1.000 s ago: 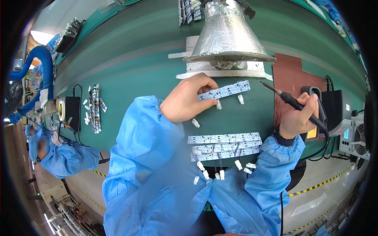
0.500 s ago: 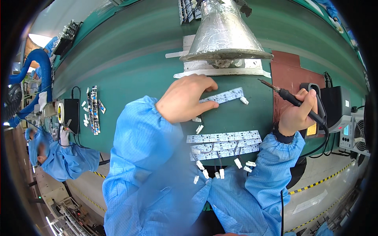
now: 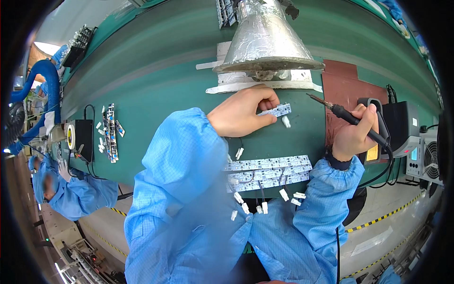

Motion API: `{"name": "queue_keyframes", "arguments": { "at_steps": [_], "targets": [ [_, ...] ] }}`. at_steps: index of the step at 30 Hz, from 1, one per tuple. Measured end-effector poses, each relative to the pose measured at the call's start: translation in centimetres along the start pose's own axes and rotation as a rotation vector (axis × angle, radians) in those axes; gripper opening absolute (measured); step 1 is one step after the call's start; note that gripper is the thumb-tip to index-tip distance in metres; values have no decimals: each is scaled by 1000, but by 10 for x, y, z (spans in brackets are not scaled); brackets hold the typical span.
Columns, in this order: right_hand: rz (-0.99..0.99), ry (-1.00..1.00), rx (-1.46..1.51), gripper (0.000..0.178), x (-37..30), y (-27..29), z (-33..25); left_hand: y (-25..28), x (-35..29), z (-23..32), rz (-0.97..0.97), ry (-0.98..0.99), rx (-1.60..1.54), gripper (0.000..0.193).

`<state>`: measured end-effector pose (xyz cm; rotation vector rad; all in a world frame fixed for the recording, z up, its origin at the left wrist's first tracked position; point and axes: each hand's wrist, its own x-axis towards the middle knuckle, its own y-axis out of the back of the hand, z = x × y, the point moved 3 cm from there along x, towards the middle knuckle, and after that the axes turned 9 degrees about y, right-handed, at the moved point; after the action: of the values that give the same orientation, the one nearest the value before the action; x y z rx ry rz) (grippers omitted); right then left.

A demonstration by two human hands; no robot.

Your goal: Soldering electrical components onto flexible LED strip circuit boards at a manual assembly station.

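My left hand [image 3: 245,111] is closed on a narrow white circuit board strip [image 3: 282,110], thumb on its near edge and fingers over the far side. Most of the strip's left part is hidden under the hand. A white connector [image 3: 286,122] hangs at its right end. In my right hand [image 3: 353,137] is a soldering iron [image 3: 350,116], its metal tip pointing up and left, apart from the strip. Nearer to me lies a group of similar circuit board strips [image 3: 269,164] with dark wires and white connectors [image 3: 264,207] toward my lap.
A foil-covered fume hood [image 3: 270,42] stands beyond my hands. On the right are a soldering station [image 3: 402,128] and a unit with a fan [image 3: 429,158]. Leftward lie more circuit boards [image 3: 112,135] and a black box [image 3: 84,137]. A co-worker [image 3: 71,189] in blue sits at far left.
My left hand has moved right along the strip and its fingers have closed on it, covering more of it. The right hand with the soldering iron has barely shifted.
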<state>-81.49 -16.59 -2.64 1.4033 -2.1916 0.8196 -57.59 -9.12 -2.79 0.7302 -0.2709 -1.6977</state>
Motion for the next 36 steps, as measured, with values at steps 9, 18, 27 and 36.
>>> {"name": "queue_keyframes", "arguments": {
  "at_steps": [9,18,27,36],
  "targets": [
    [-1,0,29,31,0,-3,-3,-5,1,-1,-108,118,-382,27],
    [-1,30,-28,33,1,-6,-4,9,-16,-2,180,-236,88,38],
    [17,36,21,33,0,-4,-3,33,-96,-25,378,75,417,43],
    [-53,54,162,39,-13,-15,-24,27,-86,-42,411,-19,171,29]
  ]
}}
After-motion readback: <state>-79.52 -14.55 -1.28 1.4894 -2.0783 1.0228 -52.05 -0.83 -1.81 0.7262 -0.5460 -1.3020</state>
